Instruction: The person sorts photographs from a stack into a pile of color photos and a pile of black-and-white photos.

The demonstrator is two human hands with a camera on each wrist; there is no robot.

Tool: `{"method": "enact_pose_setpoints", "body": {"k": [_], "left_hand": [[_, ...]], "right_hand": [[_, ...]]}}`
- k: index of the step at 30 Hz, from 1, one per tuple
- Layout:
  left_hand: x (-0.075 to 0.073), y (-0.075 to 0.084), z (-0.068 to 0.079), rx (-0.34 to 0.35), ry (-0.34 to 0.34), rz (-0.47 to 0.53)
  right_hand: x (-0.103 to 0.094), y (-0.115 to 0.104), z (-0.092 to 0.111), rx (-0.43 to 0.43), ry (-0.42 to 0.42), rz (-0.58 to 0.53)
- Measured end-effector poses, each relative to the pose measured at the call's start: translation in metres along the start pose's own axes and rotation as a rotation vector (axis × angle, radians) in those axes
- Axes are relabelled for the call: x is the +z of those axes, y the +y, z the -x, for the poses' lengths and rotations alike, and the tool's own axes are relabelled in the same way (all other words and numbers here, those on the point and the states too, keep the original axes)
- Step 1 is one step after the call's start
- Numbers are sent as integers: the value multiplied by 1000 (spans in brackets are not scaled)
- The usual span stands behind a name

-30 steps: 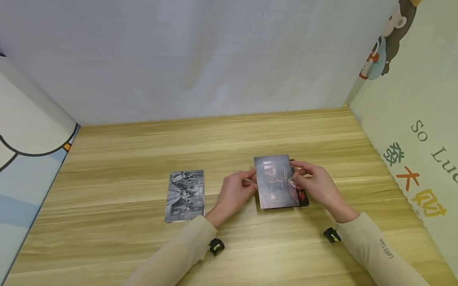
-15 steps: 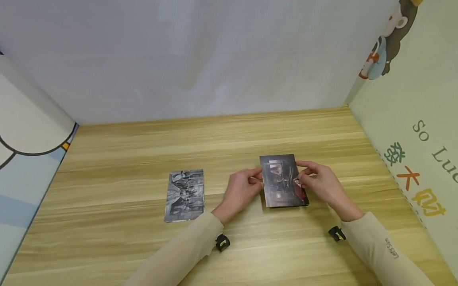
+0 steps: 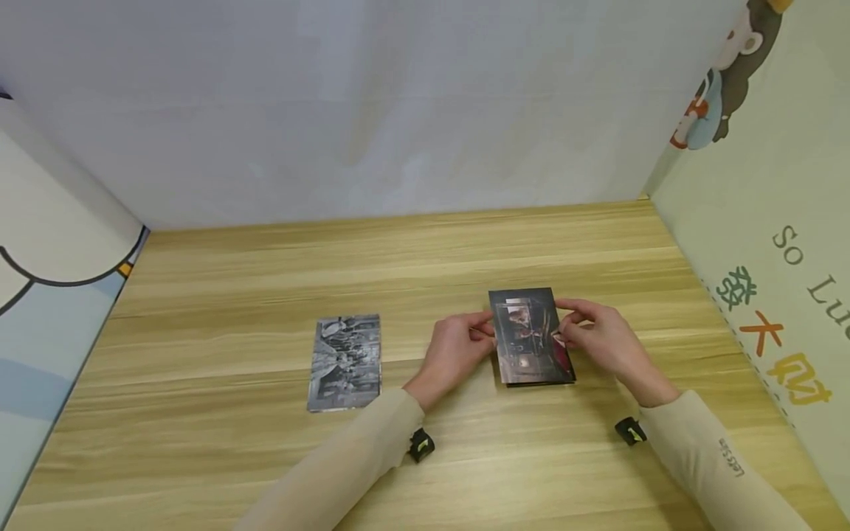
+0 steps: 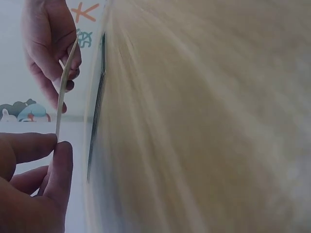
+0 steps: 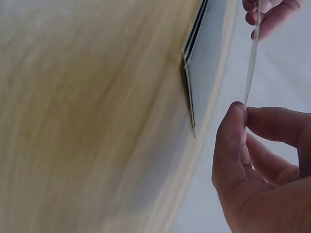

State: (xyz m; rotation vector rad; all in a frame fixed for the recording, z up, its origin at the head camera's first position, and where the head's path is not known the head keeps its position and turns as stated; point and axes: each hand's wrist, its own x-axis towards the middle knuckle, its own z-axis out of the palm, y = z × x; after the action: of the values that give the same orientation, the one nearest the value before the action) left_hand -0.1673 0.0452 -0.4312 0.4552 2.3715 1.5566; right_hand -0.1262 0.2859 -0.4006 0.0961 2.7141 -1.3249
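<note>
A postcard [image 3: 527,335] with a dark interior picture is held level between both hands. My left hand [image 3: 458,354] pinches its left edge between thumb and fingers, and my right hand [image 3: 604,339] pinches the right edge. In the left wrist view the card shows edge-on, raised off the table. Below it lies a small stack of postcards [image 4: 97,107], slightly bent and mostly hidden from the head camera. To the left of my left hand, a black-and-white postcard [image 3: 345,361] lies on what looks like a second thin pile.
The wood-grain table [image 3: 232,295] meets a pale cloth backdrop [image 3: 332,133] at the rear. A printed panel [image 3: 764,221] with lettering borders the right side, and a cartoon panel [image 3: 46,354] the left. Black wrist cameras hang under both sleeves.
The held postcard has shifted right with both hands and now covers nearly all of the stack beneath; the red patch at that stack's right side is hidden. The left pile has stayed put.
</note>
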Motion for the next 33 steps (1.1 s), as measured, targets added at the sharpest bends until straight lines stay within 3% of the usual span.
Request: {"method": "enact_pose_setpoints", "body": {"k": [17, 33], "left_hand": [[8, 4, -5, -21, -43, -104], [12, 3, -11, -15, -29, -180]], "right_hand": [[-6, 5, -2, 5, -31, 28], [-6, 9, -5, 14, -62, 93]]}}
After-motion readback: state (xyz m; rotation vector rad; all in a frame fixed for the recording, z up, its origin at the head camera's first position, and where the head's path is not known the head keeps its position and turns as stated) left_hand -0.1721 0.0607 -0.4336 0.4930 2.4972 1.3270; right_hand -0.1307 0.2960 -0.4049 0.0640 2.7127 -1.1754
